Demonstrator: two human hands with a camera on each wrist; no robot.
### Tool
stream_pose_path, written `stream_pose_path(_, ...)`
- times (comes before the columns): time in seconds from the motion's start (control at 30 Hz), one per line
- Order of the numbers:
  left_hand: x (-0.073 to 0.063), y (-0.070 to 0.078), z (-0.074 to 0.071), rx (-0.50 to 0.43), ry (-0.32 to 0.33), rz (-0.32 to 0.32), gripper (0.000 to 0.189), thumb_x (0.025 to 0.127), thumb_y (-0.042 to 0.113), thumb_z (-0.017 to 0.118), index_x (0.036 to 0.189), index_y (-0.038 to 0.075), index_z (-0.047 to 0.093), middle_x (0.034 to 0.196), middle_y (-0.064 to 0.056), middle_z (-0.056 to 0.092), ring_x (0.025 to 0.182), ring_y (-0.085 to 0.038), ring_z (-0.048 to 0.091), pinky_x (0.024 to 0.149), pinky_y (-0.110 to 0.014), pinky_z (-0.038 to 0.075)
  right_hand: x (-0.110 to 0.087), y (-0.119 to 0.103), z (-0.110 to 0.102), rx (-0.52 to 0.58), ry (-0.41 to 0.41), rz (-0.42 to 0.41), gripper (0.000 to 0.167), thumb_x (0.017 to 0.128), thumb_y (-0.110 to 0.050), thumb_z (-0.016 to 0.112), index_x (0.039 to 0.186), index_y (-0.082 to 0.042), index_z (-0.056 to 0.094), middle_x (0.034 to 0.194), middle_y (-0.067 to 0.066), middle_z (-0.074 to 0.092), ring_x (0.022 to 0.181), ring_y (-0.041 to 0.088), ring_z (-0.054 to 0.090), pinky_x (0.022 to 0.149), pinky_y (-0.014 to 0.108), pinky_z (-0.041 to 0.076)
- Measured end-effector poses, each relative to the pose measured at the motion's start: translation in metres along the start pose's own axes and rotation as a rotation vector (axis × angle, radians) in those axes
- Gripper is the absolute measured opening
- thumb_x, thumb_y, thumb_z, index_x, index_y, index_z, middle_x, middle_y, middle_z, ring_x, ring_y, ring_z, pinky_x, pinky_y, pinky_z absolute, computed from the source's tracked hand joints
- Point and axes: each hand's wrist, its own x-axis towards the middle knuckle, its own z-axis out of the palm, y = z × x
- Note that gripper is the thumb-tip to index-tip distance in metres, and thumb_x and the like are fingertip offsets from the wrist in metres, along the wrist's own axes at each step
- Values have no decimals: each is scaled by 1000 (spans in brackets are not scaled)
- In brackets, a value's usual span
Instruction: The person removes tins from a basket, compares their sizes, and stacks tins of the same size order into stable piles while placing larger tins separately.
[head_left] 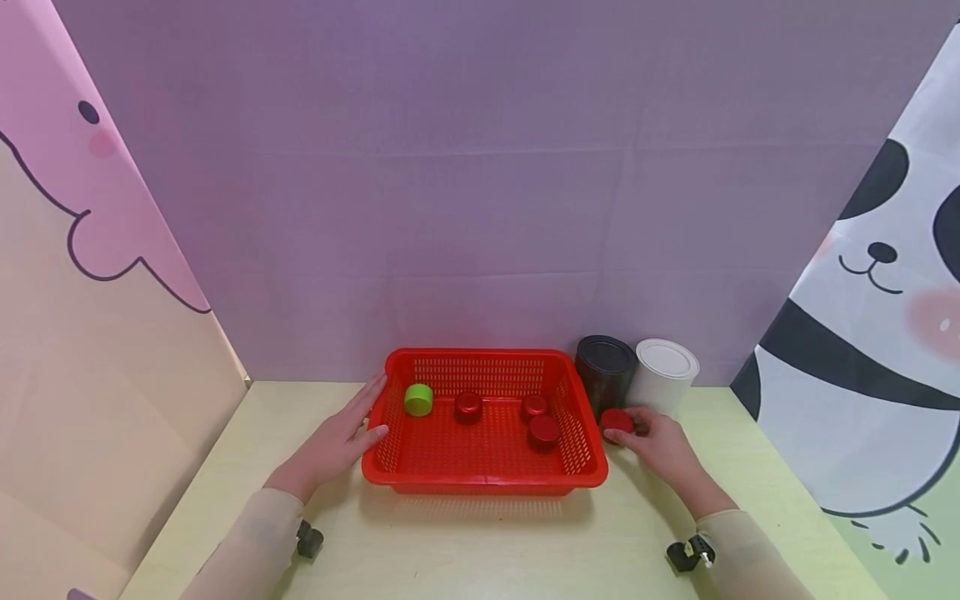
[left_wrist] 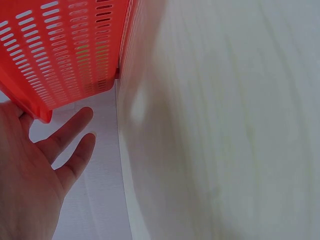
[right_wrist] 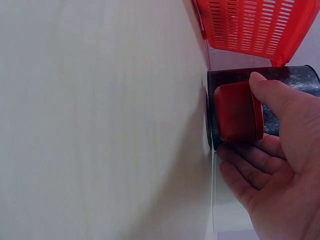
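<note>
Red cap (head_left: 617,421) sits on the pale table (head_left: 480,542) just to the right of the red basket (head_left: 483,483), close in front of the black can (head_left: 604,371). The person's right hand (head_left: 660,446) holds it, thumb and curled fingers (right_wrist: 245,172) closed around its sides; in the right wrist view the cap lies against the black can's wall. A white can (head_left: 663,375) stands to the right of the black one, the two touching or nearly so.

At the basket's left end the left hand (head_left: 337,442) lies with its fingers straight and relaxed, gripping nothing. Its fingertips touch the outer rim there, and the left wrist view shows the flat palm beside the slotted wall.

Inside the basket, a green cap (head_left: 418,400) lies at the left toward the back, and three more red caps (head_left: 468,406) are spread toward the middle and right.
</note>
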Motion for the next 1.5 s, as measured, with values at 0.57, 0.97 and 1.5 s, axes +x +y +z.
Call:
stream_pose_path(0.57, 0, 3, -2, -4, -4, 2, 88, 109, 48, 64, 180, 34, 13, 186, 3, 15, 163, -38, 35, 110, -66, 54, 0, 6, 3, -7, -47, 14, 40, 98, -26, 87, 122, 3, 75, 109, 13, 79, 103, 35, 75, 88, 44, 62)
stream_pose_path(0.97, 0, 3, -1, -8, -2, 6, 87, 110, 45, 63, 180, 34, 12, 186, 3, 15, 164, -38, 33, 111, -66, 54, 2, 8, 2, -27, -96, 48, 48, 100, -30, 84, 127, 8, 72, 112, 17, 78, 106, 38, 74, 87, 43, 63)
stream_pose_path(1.5, -1, 2, 0, -5, -6, -23, 88, 109, 52, 63, 179, 39, 11, 186, 7, 13, 166, -34, 30, 113, -66, 52, -2, 1, -4, -53, -80, 18, 56, 99, -33, 86, 132, 9, 70, 119, 24, 76, 110, 45, 74, 92, 57, 65)
